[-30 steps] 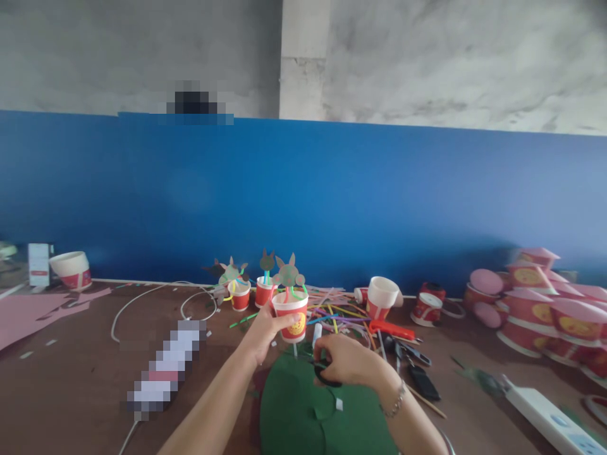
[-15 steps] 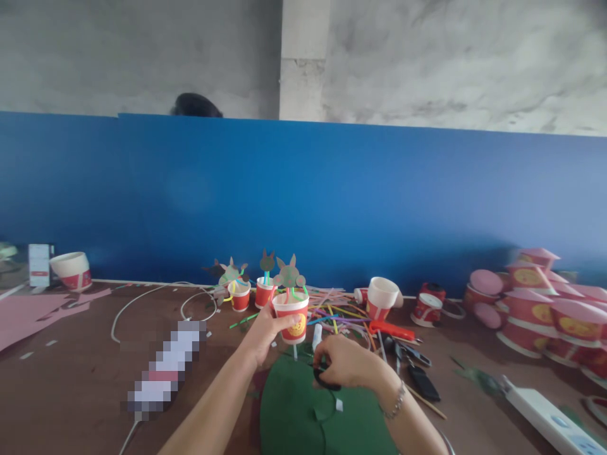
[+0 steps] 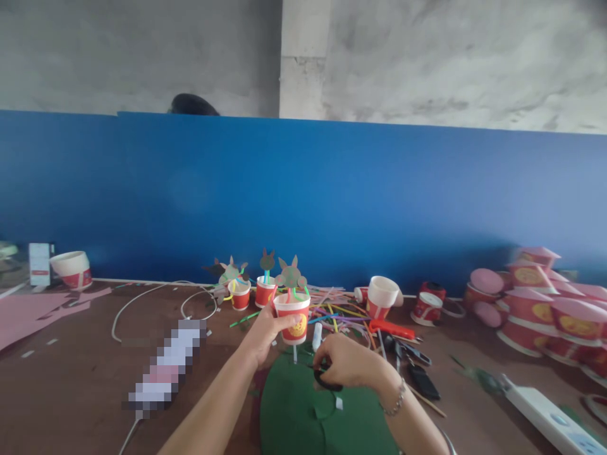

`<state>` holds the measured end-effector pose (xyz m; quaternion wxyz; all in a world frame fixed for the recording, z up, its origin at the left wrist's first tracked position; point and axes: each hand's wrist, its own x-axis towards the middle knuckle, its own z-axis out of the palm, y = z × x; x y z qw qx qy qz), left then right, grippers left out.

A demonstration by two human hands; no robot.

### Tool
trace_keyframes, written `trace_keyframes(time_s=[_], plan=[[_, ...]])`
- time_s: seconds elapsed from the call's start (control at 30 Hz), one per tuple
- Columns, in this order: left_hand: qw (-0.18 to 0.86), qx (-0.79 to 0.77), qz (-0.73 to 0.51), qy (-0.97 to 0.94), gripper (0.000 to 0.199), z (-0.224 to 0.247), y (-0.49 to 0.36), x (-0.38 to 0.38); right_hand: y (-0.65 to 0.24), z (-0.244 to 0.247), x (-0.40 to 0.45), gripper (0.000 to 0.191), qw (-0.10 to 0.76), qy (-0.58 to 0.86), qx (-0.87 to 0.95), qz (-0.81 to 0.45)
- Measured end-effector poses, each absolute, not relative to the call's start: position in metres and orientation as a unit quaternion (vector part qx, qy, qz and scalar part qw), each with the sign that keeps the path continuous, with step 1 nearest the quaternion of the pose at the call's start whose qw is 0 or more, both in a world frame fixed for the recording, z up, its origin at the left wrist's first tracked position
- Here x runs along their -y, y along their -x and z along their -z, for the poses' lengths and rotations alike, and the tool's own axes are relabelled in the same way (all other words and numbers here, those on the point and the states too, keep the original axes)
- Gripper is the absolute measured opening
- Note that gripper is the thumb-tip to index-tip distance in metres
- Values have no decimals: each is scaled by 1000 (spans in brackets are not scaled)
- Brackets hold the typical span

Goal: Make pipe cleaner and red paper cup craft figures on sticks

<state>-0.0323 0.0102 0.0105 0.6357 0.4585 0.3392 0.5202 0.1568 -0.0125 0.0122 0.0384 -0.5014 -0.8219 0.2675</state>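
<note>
My left hand [image 3: 268,332] is wrapped around a red and white paper cup [image 3: 293,321] with a yellow emblem, held upright above the table. A grey-green paper animal head [image 3: 291,276] with pointed ears rises from the cup on coloured stems. Below the cup's base, a pale straw [image 3: 294,354] sticks out. My right hand [image 3: 344,361], bracelet on its wrist, is closed on a black loop-shaped handle [image 3: 328,380]; the rest of that tool is hidden. Beneath both hands lies a dark green paper sheet [image 3: 294,411] with small scraps on it.
Two similar cups with figures [image 3: 239,296] stand behind. Loose coloured pipe cleaners [image 3: 341,313], a white glue stick [image 3: 317,337], a red-orange tool [image 3: 391,329] and black keys [image 3: 423,382] lie to the right. Stacked red cups [image 3: 528,322] stand far right. A power strip [image 3: 545,411] lies front right.
Almost nothing differs. The cup in my left hand has shifted very slightly to the right; my right hand stays in place.
</note>
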Motion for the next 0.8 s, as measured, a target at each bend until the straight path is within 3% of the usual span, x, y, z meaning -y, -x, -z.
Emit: trace_keyframes(time_s=[0.8], plan=[[646,-312,-510,-475,49,-14,35,-11,-155,-18,13,25,31,497,823,-274]])
